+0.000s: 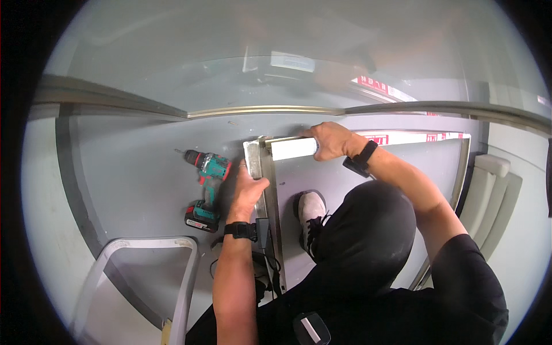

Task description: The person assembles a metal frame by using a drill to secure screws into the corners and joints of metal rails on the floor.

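My left hand (248,192) is closed around a silver metal bar (252,153) that runs toward me along the left side of a metal frame (276,230). The frame lies low in front of me, around my bent knee. At its far left corner, my right hand (332,141) grips the frame's far bar (292,149), whose face here is white. Farther right that bar carries white and red film. The fingertips of both hands are partly hidden behind the metal. Left of my left hand, a green and black cordless drill (211,172) rests on its side, bit pointing left.
A shiny panel with a metal lower rail (264,110) stands across the far side. At the lower left is a light grey, rounded frame (188,270). My shoe (312,207) stands inside the metal frame. Dark cable (275,267) hangs near my left forearm.
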### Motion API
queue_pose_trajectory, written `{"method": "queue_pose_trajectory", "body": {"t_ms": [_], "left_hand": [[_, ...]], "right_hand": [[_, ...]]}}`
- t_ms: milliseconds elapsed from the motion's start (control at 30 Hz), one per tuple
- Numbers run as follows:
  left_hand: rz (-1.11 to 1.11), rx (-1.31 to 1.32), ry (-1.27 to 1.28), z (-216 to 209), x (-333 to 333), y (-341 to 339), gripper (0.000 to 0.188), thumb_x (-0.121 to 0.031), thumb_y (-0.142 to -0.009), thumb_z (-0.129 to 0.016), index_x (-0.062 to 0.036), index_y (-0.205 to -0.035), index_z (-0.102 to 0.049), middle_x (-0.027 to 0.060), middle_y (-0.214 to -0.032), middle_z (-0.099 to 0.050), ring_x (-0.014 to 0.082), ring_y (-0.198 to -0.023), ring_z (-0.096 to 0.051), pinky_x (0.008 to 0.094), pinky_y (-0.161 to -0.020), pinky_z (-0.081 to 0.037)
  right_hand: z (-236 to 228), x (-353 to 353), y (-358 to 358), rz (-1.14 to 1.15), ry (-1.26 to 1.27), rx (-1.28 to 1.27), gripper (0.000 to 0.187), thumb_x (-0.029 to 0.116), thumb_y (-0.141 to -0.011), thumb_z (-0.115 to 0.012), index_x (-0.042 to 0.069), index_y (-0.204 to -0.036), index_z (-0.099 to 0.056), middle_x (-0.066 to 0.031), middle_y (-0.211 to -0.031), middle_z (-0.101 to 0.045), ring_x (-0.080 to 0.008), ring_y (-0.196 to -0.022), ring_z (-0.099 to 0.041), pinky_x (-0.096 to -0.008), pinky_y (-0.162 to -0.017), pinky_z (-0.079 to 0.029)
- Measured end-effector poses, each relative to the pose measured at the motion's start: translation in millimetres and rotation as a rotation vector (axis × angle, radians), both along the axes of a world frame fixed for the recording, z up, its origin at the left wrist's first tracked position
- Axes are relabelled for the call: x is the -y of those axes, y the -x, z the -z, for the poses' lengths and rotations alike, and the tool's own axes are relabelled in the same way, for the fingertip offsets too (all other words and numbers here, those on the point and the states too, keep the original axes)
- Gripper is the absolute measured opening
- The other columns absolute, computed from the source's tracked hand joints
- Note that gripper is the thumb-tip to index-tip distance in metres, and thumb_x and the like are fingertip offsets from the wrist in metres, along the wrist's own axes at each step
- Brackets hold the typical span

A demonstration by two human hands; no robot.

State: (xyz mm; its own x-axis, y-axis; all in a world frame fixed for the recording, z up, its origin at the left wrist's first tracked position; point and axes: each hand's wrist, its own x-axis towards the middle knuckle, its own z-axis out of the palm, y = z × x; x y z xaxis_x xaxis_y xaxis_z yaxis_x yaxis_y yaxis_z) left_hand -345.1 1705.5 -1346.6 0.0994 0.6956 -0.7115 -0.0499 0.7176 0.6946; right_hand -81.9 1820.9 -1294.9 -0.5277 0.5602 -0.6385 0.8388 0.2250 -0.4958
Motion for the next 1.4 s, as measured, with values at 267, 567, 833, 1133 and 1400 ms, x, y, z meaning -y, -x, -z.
{"method": "queue_pose_trajectory", "body": {"t_ms": [267, 567, 833, 1133, 1400], "left_hand": [[0.012, -0.121, -0.100, 8.1, 7.9, -10.2, 0.082, -0.007, -0.069, -0.070, 0.0052, -0.144, -0.037, 0.0178, -0.118, -0.063, 0.0252, -0.105, -0.064, 0.0349, -0.093, -0.050], [0.211, -0.349, -0.204, -44.4, -23.1, -27.2, 0.061, -0.011, -0.069, -0.070, 0.0014, -0.128, -0.057, 0.0189, -0.105, -0.069, 0.0295, -0.096, -0.069, 0.0387, -0.085, -0.054], [0.125, -0.329, -0.196, -37.6, -23.0, -26.3, 0.033, -0.016, -0.071, -0.069, 0.0025, -0.098, -0.071, 0.0169, -0.083, -0.072, 0.0285, -0.076, -0.070, 0.0394, -0.073, -0.055], [0.165, -0.305, -0.152, -30.3, -17.2, -30.8, 0.030, -0.016, -0.071, -0.066, 0.0021, -0.096, -0.070, 0.0229, -0.092, -0.069, 0.0398, -0.084, -0.069, 0.0459, -0.075, -0.055], [0.219, -0.632, -0.262, -21.1, -14.6, -38.1, 0.028, -0.019, -0.072, -0.066, 0.0030, -0.090, -0.067, 0.0224, -0.083, -0.068, 0.0368, -0.078, -0.069, 0.0445, -0.072, -0.054]], "right_hand": [[0.8, 6.8, 7.7, -0.003, -0.057, 0.076, 0.056, 0.020, -0.060, -0.068, 0.012, -0.115, -0.070, -0.0199, -0.084, -0.071, -0.0398, -0.081, -0.068, -0.0453, -0.075, -0.055], [-0.7, 4.2, 9.8, 0.019, -0.046, 0.098, 0.043, 0.029, -0.063, -0.071, 0.011, -0.102, -0.073, -0.0179, -0.087, -0.072, -0.0383, -0.085, -0.069, -0.0449, -0.077, -0.056], [-4.2, 4.4, 42.5, -0.002, -0.117, 0.153, 0.038, 0.037, -0.066, -0.070, 0.010, -0.091, -0.075, -0.0196, -0.083, -0.072, -0.0393, -0.084, -0.069, -0.0459, -0.077, -0.056], [4.6, 2.5, 37.5, -0.034, -0.110, 0.182, 0.036, 0.036, -0.065, -0.071, 0.005, -0.082, -0.075, -0.0218, -0.080, -0.071, -0.0400, -0.080, -0.070, -0.0455, -0.076, -0.057], [9.5, 5.8, 39.2, -0.005, -0.206, 0.180, 0.037, 0.037, -0.064, -0.071, 0.002, -0.077, -0.075, -0.0232, -0.078, -0.070, -0.0408, -0.077, -0.070, -0.0449, -0.073, -0.057]]}}
